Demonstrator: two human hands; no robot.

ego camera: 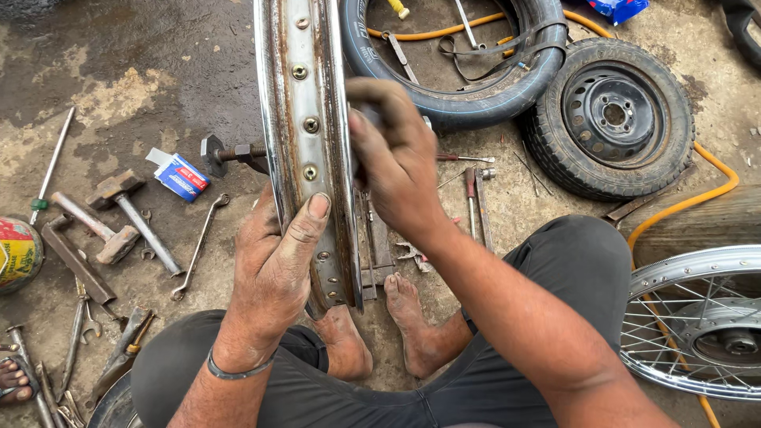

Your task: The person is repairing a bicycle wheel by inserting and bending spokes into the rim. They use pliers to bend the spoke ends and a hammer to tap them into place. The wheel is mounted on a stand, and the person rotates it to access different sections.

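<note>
Rim [305,103] stood upright at frame centre, spokeless, rust still showing. Left hand [277,273] gripped its lower edge closed; right hand [392,158] pressed a blurred, unidentifiable thing against its side, grip curled.

You have the rim [305,119] standing on edge in the middle of the frame, running from the top edge down to your feet. It is a bare chromed wheel rim, rusty along both edges, with a row of spoke holes and nipples down its inner channel, which faces you. It leans slightly, its lower end resting on the ground at lower centre. Its right edge is partly hidden, and what is pressed there is too blurred to tell.
</note>
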